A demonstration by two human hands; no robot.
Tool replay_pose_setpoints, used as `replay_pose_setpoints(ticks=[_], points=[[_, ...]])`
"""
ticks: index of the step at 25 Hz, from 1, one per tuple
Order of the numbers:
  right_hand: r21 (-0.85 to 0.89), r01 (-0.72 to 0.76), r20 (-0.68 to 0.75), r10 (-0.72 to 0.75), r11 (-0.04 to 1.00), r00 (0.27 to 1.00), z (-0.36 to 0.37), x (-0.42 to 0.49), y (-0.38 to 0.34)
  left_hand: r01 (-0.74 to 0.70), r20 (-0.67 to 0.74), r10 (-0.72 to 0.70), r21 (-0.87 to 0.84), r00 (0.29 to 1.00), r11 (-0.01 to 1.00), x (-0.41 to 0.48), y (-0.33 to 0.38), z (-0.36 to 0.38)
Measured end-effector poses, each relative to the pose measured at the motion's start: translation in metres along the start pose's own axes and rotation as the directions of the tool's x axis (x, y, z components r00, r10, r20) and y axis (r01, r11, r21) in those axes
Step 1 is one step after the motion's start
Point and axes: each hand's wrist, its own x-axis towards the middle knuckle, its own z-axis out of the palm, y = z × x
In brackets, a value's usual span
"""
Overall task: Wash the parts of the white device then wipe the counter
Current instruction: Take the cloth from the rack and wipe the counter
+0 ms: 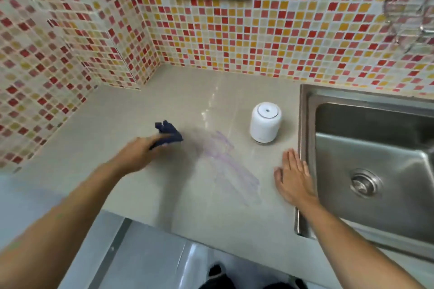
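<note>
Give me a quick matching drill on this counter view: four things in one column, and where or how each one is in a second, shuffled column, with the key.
Column 1
1. dark blue cloth
2. white device
3. right hand
4. purple smear

Column 2
A. lying flat, palm down, on the counter beside the sink rim
B. streaked across the counter between the two hands
C. bunched in the left hand
D. standing upright near the sink's left edge

Pairs: 1-C, 2-D, 3-A, 4-B
</note>
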Motion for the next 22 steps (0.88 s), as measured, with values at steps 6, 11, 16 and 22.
replay_pose_setpoints(ticks=[6, 11, 16, 22], points=[[-0.015, -0.014, -0.095, 0.013, 1.000, 0.995, 0.011, -0.003, -0.001, 0.020, 0.028, -0.021, 0.027, 0.999, 0.999, -0.039, -0.038, 0.099], [-0.027, -0.023, -0.122, 0.020, 0.999, 0.992, 0.011, -0.003, -0.003, 0.170, -0.128, -0.144, 0.222, 0.981, 0.960, 0.003, -0.018, 0.115], [-0.035, -0.024, -0.147, 0.019, 0.999, 0.989, 0.013, -0.001, -0.002, 0.301, -0.212, -0.268, 0.145, 0.940, 0.943, 0.087, -0.032, 0.100], [-0.084, -0.026, -0.146, 0.013, 0.996, 0.989, 0.017, 0.001, 0.001, 0.008, -0.132, 0.011, 0.138, 0.991, 0.990, 0.073, -0.045, 0.099]])
